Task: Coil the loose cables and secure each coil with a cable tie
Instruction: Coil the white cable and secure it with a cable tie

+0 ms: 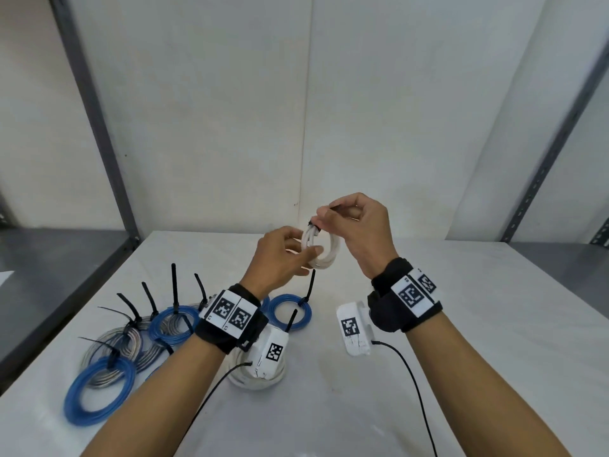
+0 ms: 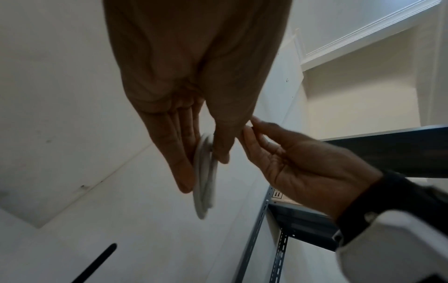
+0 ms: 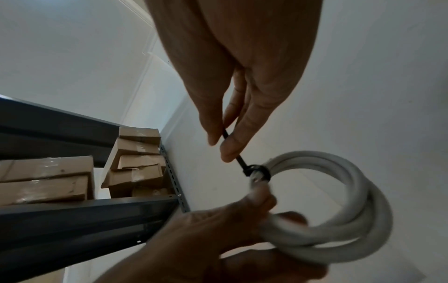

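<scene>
A white cable coil [image 1: 324,255] is held up in the air over the white table [image 1: 461,324]. My left hand [image 1: 309,255] grips the coil's near side, thumb in front and fingers behind; the left wrist view shows the coil [image 2: 203,203] edge-on between them. A black cable tie [image 3: 257,170] is looped around the top of the coil [image 3: 351,210]. My right hand [image 3: 223,143] pinches the tie's tail between thumb and finger just above the loop. From the head camera, the right hand [image 1: 321,216] sits above the coil's top.
Several blue and clear coils [image 1: 131,338] bound with black ties lie on the table's left. Another blue coil [image 1: 290,311] lies near the middle, a white coil [image 1: 257,377] under my left wrist. Grey shelving [image 1: 99,127] flanks the table; cardboard boxes [image 3: 48,178] fill a shelf.
</scene>
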### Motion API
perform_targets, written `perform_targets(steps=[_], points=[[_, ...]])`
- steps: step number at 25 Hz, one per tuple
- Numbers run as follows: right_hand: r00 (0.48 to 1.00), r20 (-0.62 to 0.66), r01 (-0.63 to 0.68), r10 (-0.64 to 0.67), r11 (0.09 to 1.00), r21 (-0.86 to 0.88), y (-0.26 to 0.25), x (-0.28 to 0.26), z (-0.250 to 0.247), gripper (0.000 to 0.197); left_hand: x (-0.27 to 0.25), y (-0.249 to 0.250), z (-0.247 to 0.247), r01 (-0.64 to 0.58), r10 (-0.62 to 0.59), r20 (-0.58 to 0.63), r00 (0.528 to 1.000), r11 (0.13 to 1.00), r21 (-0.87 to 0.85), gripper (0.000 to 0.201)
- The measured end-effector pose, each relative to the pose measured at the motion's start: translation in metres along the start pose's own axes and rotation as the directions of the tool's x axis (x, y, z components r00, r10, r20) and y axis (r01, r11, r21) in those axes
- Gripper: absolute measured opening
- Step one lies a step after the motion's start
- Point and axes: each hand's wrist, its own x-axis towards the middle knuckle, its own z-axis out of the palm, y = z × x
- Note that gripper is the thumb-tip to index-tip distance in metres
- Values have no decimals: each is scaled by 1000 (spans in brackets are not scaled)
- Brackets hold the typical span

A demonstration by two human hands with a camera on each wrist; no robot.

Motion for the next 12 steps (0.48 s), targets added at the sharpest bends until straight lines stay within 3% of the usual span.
perform_targets(steps=[2, 4, 6, 8, 12], points=[[998, 57, 49, -33, 949, -310, 2, 1, -13, 33, -8, 5, -9, -1, -1, 80, 997, 1000, 26, 29], [990, 120, 5, 76, 825, -565, 11, -1, -26, 33, -14, 6, -17, 19, -27, 227, 973, 999, 37, 23], [959, 145, -112, 243, 797, -594, 23, -7, -36, 24, -17, 2, -21, 106, -104, 301, 948, 994, 13, 24], [928, 134, -206, 348, 776, -596, 34, -14, -42, 19, -20, -9, -18, 182, -182, 273, 945, 983, 26, 28], [838, 113, -270, 534, 585, -765, 65, -35, -48, 15, -26, -35, 4, 153, -246, 250, 936, 928, 340, 27]])
